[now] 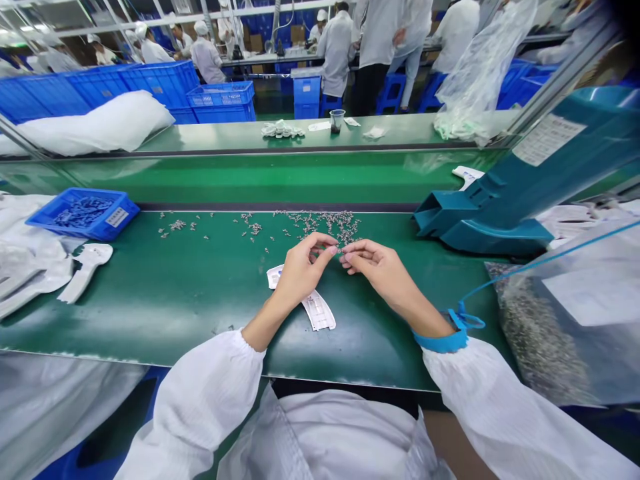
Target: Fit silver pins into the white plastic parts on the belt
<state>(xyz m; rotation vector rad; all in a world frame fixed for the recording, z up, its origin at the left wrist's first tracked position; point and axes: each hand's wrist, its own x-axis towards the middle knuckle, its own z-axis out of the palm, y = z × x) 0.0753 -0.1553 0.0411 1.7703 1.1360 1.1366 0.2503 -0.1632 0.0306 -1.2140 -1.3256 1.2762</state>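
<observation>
Both hands meet fingertip to fingertip just in front of a loose scatter of small metal parts. My left hand is closed in a pinch, thumb against fingers. Opposite it, my right hand pinches too, with a blue strap around its wrist. Something tiny sits between the fingertips, too small to name. Beneath my left wrist lies a white plastic handle-shaped piece, partly covered by the hand and forearm. More small metal parts are strewn to the left on the green table.
A blue tray of blue pieces stands at left, beside white plastic shells. At right are a teal chute-like bin and a clear bag of small metal parts. A green conveyor strip runs behind; people work beyond.
</observation>
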